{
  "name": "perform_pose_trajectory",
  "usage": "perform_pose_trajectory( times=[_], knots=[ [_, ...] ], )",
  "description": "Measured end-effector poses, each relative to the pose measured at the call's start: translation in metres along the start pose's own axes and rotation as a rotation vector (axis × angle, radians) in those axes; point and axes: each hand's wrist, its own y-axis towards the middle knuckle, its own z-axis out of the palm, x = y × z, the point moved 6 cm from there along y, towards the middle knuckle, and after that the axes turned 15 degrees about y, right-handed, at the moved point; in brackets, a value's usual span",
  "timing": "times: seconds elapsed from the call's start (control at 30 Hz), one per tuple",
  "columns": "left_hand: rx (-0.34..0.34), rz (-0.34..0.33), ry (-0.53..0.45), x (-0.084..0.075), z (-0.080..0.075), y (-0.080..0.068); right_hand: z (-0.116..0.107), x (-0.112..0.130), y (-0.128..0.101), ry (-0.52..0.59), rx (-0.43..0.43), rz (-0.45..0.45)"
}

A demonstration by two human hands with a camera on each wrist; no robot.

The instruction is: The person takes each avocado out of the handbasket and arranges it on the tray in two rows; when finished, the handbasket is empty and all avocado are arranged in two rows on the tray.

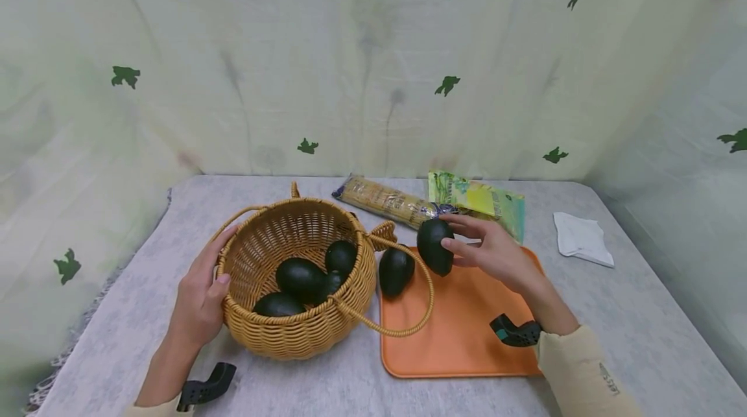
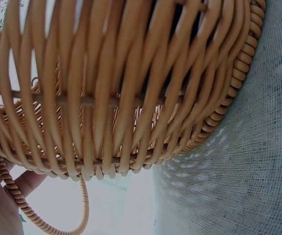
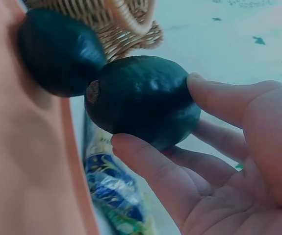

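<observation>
My right hand [image 1: 490, 251] pinches a dark green avocado [image 1: 434, 247] between thumb and fingers, above the far left part of the orange tray [image 1: 455, 333]. In the right wrist view the held avocado [image 3: 143, 100] shows its stem end. A second avocado [image 1: 396, 272] lies on the tray's left edge, beside the basket. My left hand [image 1: 201, 287] grips the left rim of a round wicker basket [image 1: 292, 336], which tilts toward me. Inside it lie several avocados [image 1: 299, 279], partly covering one another. The basket's weave [image 2: 96, 98] fills most of the left wrist view.
Behind the tray lie a clear bag of yellowish sticks [image 1: 385, 202] and a green-yellow packet [image 1: 478, 200]. A folded white tissue [image 1: 582, 238] is at the right. One looped basket handle [image 1: 428, 300] overhangs the tray's left side. A patterned curtain stands behind the table.
</observation>
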Motion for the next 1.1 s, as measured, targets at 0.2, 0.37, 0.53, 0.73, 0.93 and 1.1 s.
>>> perform_pose_trajectory(
  times=[0.2, 0.37, 0.53, 0.73, 0.93, 1.1],
  knots=[
    [0.008, -0.003, 0.005, 0.0, 0.001, -0.001, 0.002, -0.014, 0.001, -0.007, 0.004, 0.083],
    [0.011, -0.005, 0.004, 0.0, 0.001, -0.001, 0.004, -0.022, 0.003, -0.019, 0.005, 0.125],
    [0.006, -0.001, 0.004, 0.001, 0.002, -0.002, 0.006, -0.031, 0.005, 0.003, 0.033, 0.173],
    [0.01, -0.011, 0.006, 0.001, 0.002, -0.002, 0.008, -0.04, 0.009, 0.015, 0.045, 0.207],
    [0.009, -0.01, 0.003, 0.0, 0.001, 0.0, 0.008, -0.041, 0.01, -0.058, 0.053, 0.194],
    [-0.001, 0.0, 0.0, 0.0, 0.0, 0.001, 0.007, -0.037, 0.009, -0.175, 0.058, 0.161]
  ],
)
